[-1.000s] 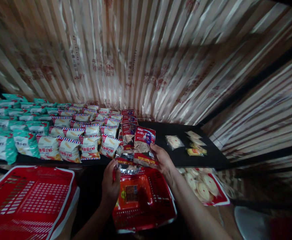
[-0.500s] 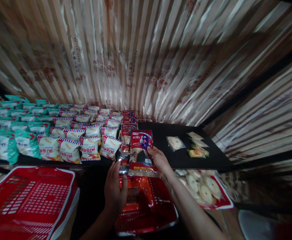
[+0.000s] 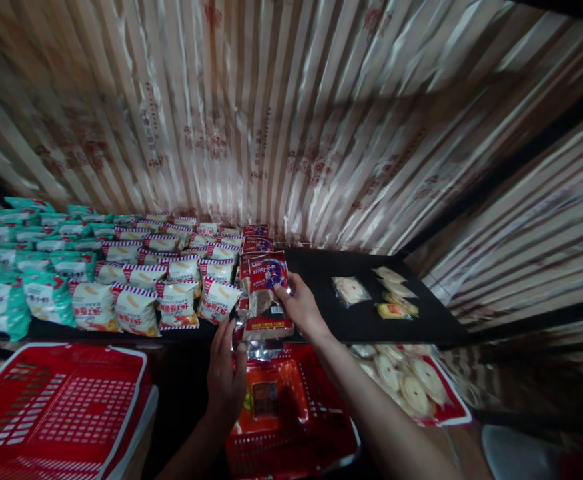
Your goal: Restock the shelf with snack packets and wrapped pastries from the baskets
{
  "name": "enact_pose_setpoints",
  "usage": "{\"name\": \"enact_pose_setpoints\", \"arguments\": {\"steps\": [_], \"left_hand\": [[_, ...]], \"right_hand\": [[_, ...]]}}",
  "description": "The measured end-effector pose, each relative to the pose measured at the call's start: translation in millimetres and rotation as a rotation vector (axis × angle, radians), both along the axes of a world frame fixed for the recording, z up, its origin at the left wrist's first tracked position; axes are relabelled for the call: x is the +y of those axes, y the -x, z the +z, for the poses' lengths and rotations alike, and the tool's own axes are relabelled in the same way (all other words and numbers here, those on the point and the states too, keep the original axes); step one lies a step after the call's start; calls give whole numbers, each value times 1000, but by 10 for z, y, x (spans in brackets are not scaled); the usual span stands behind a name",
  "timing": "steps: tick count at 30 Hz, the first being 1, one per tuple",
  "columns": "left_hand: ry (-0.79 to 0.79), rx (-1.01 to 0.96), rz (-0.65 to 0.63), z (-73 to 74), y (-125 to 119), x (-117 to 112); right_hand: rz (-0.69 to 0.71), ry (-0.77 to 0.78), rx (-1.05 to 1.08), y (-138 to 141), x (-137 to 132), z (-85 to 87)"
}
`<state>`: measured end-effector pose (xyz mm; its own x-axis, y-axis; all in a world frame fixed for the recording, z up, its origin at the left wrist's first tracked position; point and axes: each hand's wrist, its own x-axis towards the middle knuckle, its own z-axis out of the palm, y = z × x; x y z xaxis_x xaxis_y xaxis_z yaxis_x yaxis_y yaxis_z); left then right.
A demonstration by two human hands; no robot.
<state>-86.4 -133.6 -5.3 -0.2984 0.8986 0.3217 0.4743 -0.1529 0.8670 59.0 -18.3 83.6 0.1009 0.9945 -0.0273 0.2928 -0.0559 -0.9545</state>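
Red and shiny, the packet (image 3: pixel 267 283) had just moved left and back, so it lined up better with the row of matching packets (image 3: pixel 256 245). The right hand (image 3: pixel 302 305) pinched its edge; whether the left hand (image 3: pixel 225 373) gripped anything, I couldn't tell.

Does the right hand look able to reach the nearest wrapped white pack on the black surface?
Probably yes: I see nothing between the right hand and the wrapped white pack, though the red packet it holds would likely need releasing first.
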Motion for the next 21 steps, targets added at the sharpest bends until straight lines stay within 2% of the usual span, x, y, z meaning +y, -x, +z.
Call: {"name": "enact_pose_setpoints", "arguments": {"steps": [2,7,14,21], "left_hand": [[-16,-4,-1,-17,14,42],[-3,17,-37,-10,42,110],[43,10,-73,8,14,161],[50,11,-88,-2,-2,115]], "right_hand": [[8,-66,-154,10,48,-35],[20,-46,-347,35,99,-16],[88,-66,-518,164,81,44],[58,-123,-628,191,49,17]]}}
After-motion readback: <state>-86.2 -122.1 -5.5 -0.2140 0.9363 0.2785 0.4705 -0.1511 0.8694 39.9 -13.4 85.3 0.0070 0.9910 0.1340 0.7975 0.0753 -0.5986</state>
